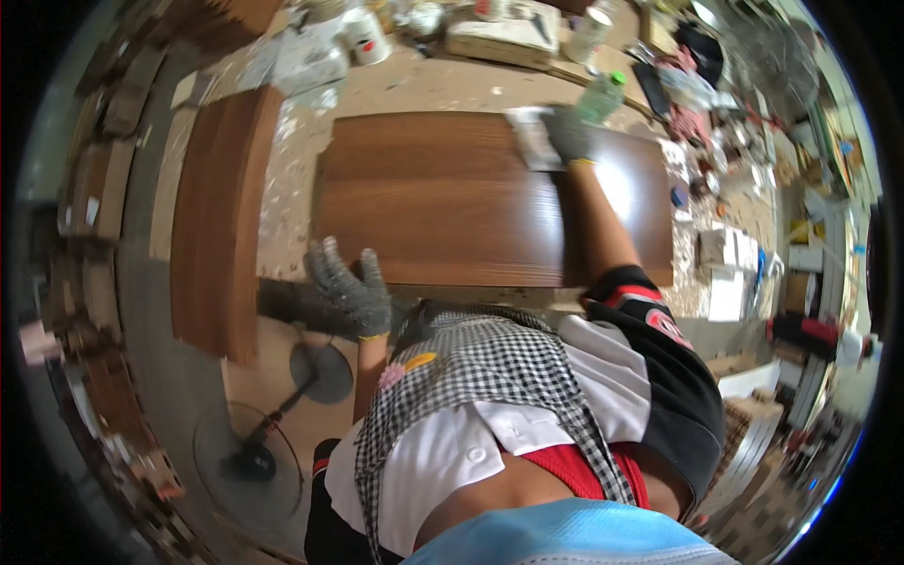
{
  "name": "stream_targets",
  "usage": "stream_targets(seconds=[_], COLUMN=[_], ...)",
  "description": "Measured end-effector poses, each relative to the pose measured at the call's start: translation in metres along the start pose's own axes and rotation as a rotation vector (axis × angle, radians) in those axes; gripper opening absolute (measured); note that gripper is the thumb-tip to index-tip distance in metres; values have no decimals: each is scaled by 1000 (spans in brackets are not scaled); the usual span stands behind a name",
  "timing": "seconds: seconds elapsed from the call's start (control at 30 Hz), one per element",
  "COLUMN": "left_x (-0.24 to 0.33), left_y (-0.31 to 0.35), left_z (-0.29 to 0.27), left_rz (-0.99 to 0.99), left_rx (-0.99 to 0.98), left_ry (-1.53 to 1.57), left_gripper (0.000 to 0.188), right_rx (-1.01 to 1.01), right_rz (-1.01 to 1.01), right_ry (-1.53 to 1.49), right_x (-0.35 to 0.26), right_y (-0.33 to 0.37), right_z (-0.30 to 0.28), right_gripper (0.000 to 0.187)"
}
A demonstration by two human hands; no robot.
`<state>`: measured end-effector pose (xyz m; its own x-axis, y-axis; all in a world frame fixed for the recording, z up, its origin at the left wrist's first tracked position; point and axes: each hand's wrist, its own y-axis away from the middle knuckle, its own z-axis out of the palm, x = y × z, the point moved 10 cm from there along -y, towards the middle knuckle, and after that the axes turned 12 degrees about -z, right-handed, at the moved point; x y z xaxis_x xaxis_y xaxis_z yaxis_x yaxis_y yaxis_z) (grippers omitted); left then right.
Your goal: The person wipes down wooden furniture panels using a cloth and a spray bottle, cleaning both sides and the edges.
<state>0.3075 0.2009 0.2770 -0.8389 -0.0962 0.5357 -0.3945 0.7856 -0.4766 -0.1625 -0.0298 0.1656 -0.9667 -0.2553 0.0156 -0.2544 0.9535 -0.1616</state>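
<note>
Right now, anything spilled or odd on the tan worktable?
Whitish splotches mottle the worktable beside the brown rectangular wood-grain panel, possibly spills. The panel shows no clear damage; its bright patch near the grey-gloved right hand looks like glare.

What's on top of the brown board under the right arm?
A white cloth or paper lies near the far edge of the brown board, the gloved right hand over part of it. The surface beneath them is covered and can't be seen.
</note>
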Motion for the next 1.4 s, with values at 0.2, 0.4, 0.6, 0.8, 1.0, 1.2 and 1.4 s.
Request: stream_targets(seconds=[0.2, 0.4, 0.6, 0.8, 1.0, 1.2, 1.4], left_x=[-143, -119, -123, -142, -153, -162, -163], left_y=[31, 23, 20, 30, 47, 50, 53], left_z=[50, 55, 56, 73, 81, 81, 101], left_rz=[-687, -753, -683, -634, -922, -798, -829], left_rx=[-189, -133, -143, -160, -174, -125, -201], left_ry=[202, 708, 624, 733, 1068, 1009, 1110], left_gripper=[88, 80, 75, 88, 93, 89, 91], right_rx=[-110, -227, -123, -176, 56, -101, -3], right_rz=[283, -162, -247, -396, -858, -840, -591], right_ry=[35, -62, -257, -254, -148, -88, 70], right_x=[102, -143, -351, -407, -491, -510, -477], right_y=[45, -89, -226, -271, -96, -102, -144], right_z=[-24, -11, 20, 18, -41, -54, -39], right_gripper=[38, 33, 39, 38, 35, 33, 45])
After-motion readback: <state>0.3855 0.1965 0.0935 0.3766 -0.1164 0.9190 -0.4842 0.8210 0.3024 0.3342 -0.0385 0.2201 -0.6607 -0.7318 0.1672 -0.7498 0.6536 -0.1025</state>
